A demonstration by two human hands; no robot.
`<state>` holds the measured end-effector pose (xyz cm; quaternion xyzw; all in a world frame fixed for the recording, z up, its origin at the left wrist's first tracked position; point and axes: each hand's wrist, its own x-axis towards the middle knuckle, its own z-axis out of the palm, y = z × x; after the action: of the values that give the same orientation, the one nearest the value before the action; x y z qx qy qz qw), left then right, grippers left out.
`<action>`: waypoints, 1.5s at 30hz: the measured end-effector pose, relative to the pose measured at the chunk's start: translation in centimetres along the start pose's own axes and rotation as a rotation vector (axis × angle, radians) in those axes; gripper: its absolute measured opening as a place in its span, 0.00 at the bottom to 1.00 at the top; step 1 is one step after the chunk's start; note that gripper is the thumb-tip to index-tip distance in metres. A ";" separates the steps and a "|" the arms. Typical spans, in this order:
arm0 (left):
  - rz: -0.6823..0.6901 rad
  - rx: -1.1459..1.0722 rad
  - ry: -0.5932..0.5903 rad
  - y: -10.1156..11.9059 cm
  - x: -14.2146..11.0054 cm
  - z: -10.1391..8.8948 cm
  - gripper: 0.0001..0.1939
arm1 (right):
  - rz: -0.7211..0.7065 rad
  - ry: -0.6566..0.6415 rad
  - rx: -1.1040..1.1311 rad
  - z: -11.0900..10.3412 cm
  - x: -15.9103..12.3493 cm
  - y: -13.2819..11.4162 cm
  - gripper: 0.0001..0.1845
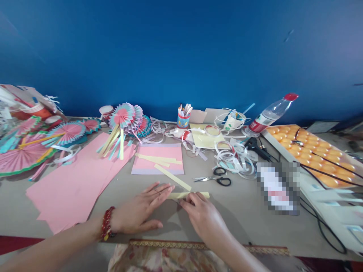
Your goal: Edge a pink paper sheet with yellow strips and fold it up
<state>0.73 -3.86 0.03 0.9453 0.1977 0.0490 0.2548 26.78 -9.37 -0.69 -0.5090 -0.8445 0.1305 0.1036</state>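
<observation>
A pale yellow paper strip (204,195) lies crosswise on the table in front of me. My left hand (141,209), with a red bead bracelet at the wrist, rests flat with fingers outstretched over the strip's left end. My right hand (200,211) is closed, its curled fingers and thumb pinching the strip near its right part. Just beyond, another yellow strip (172,176) lies slanting. Several more yellow strips (153,160) rest on a pink and lilac paper stack (159,170). Black-handled scissors (214,178) lie partly open to the right.
Pink sheets (70,181) and pleated paper rosettes (123,117) spread over the left. Behind are a pen cup (183,120) and a tape roll (212,130). On the right are curled white strips (238,160), a glue gun (258,149), a bottle (269,115) and loose cables (320,223).
</observation>
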 end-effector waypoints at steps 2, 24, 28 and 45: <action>0.015 -0.020 0.029 -0.3 -0.3 -0.3 0.40 | 0.011 -0.013 0.009 -0.1 0.0 0.0 0.16; -0.024 -0.111 -0.009 -1.5 -0.3 -1.1 0.38 | -0.074 0.046 0.018 0.4 0.5 -0.1 0.17; -0.025 -0.112 -0.015 -1.3 -0.2 -1.3 0.38 | -0.095 0.059 0.005 0.6 0.8 -0.5 0.18; -0.035 -0.135 0.013 -1.1 -0.2 -1.4 0.37 | -0.084 0.055 0.019 0.7 0.8 -0.4 0.18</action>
<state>-0.13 -2.42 0.63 0.9220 0.2121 0.0637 0.3177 25.86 -8.86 -1.24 -0.4753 -0.8608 0.1199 0.1368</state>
